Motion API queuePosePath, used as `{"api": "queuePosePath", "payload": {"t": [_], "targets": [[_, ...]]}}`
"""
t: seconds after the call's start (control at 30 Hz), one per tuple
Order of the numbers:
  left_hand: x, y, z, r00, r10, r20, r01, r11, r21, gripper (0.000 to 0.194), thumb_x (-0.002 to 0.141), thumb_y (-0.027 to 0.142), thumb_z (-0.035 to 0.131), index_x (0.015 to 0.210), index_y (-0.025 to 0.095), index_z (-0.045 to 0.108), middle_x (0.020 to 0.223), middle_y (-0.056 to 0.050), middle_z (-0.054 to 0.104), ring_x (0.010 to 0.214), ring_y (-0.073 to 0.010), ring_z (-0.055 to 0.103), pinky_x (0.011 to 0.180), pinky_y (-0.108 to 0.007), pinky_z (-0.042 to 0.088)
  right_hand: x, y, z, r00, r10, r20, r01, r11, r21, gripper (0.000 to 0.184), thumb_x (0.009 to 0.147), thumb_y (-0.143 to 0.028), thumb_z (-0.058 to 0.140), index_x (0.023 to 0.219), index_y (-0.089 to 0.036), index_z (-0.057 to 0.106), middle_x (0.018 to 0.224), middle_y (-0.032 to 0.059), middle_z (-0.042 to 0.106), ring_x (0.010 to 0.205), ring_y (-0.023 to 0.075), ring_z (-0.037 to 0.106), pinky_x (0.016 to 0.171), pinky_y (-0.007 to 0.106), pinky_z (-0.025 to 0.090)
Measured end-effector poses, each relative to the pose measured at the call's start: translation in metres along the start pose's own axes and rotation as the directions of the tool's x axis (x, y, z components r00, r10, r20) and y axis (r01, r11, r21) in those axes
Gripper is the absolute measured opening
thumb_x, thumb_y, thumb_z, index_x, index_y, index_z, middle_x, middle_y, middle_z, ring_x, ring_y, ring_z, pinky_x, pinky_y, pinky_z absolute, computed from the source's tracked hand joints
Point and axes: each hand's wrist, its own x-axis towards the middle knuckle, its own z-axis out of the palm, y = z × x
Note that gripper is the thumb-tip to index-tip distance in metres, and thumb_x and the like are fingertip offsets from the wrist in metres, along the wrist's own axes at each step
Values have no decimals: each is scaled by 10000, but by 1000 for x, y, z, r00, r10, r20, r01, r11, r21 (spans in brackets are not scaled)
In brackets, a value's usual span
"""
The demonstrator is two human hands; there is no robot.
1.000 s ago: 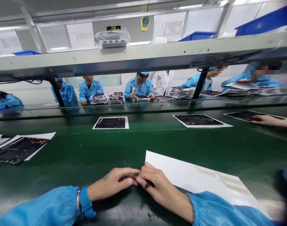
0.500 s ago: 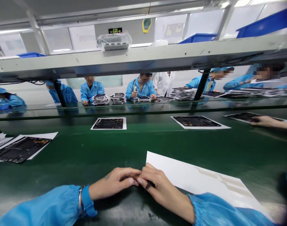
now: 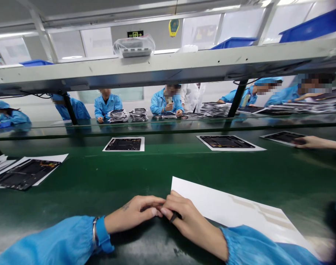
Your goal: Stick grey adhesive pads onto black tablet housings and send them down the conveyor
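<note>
My left hand (image 3: 136, 213) reaches in from the left, its fingers stretched out and a gap below them above the thumb. Its fingertips meet those of my right hand (image 3: 186, 217), which is bent with fingers curled inward. A small black band or piece shows at a finger of the right hand; whatever lies inside that grip is hidden. A white sheet (image 3: 228, 208) with beige strips lies under and beyond my right hand and forearm. Both wrists rest low over the green work surface (image 3: 124, 176).
Dark flat device panels on white paper lie ahead: one in the middle (image 3: 124, 144), another right of it (image 3: 225, 142). A panel (image 3: 24, 173) lies at the left. A co-worker's hand (image 3: 313, 142) touches a panel at the right. A shelf (image 3: 168, 68) spans overhead.
The panels on the far strip have shifted slightly left, the co-worker's hand at the right with them. A person opposite has raised a hand. My own hands stay put.
</note>
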Motion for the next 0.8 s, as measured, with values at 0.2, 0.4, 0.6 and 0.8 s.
{"api": "queuePosePath", "payload": {"t": [0.2, 0.4, 0.6, 0.8], "targets": [[-1, 1, 1, 1000, 4, 2, -4, 1000, -11, 429, 992, 430, 545, 1334, 186, 636, 1239, -106, 674, 1156, -257, 626, 1017, -374, 489, -1, 0, 1, 1000, 7, 6, -7, 1000, 2, 425, 1056, -397, 393, 726, -196, 570, 711, 39, 594, 730, 171, 497, 637, 294, 362], [-1, -1, 0, 1000, 11, 0, -11, 1000, -2, 417, 999, 422, 541, 1336, 194, 634, 1246, -101, 672, 1152, -251, 628, 1021, -372, 485, 0, 1, 1, 1000, 1, 6, -2, 1000, 2, 431, 1060, -397, 381, 727, -194, 564, 718, 39, 601, 732, 169, 499, 650, 295, 362], [-1, -2, 1, 1000, 9, -2, -9, 1000, -1, 411, 998, 414, 545, 1332, 193, 636, 1238, -97, 677, 1151, -246, 629, 1026, -368, 483, 0, 1, 1, 1000, 0, 14, 0, 1000, -6, 440, 1059, -417, 378, 723, -196, 557, 704, 37, 584, 722, 168, 487, 637, 295, 353], [-1, -1, 0, 1000, 7, -1, -7, 1000, 14, 402, 1000, 404, 536, 1333, 202, 635, 1235, -89, 679, 1158, -247, 627, 1021, -366, 480, -2, 2, 2, 1000, 1, 22, -1, 1000, -14, 436, 1061, -410, 370, 725, -195, 546, 709, 36, 584, 723, 168, 485, 638, 294, 350]]}}
